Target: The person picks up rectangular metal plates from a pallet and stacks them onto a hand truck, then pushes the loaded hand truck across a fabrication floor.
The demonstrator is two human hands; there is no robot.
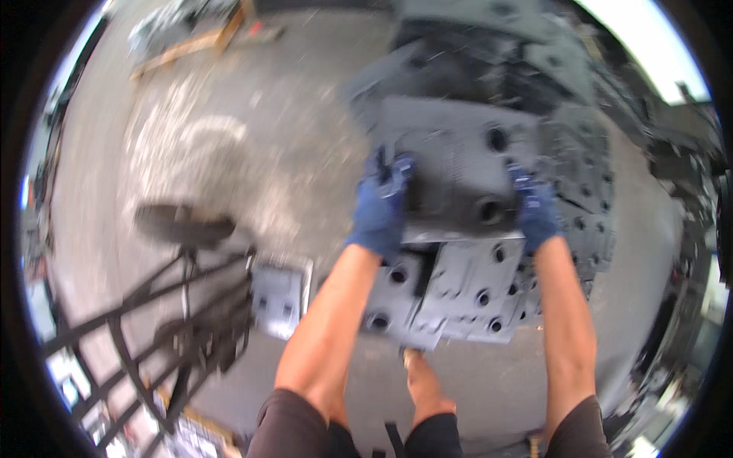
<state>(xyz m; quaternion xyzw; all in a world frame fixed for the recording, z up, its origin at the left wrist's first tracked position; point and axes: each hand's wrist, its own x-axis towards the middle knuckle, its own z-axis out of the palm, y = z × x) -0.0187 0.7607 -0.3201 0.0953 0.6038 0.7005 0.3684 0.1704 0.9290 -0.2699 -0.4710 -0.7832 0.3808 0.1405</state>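
Both my hands wear blue work gloves and carry a dark grey flat panel (450,164) with several round holes, raised above other panels. My left hand (382,202) grips its left side, the thumb lying over the top face. At the right edge, my right hand (537,206) is closed round the panel in the same way. Its fingers under the panel are hidden. Beneath and nearer to me lie similar grey panels (458,286) with round holes. Motion blur softens the gloves and the panel's details.
More dark panels (473,65) are heaped at the far side, and others (584,183) lie at the right. A black-framed hand truck (137,305) with a wheel (183,223) stands at the left. Beside it is a small grey plate (278,298). A wooden pallet (187,49) is at the far left.
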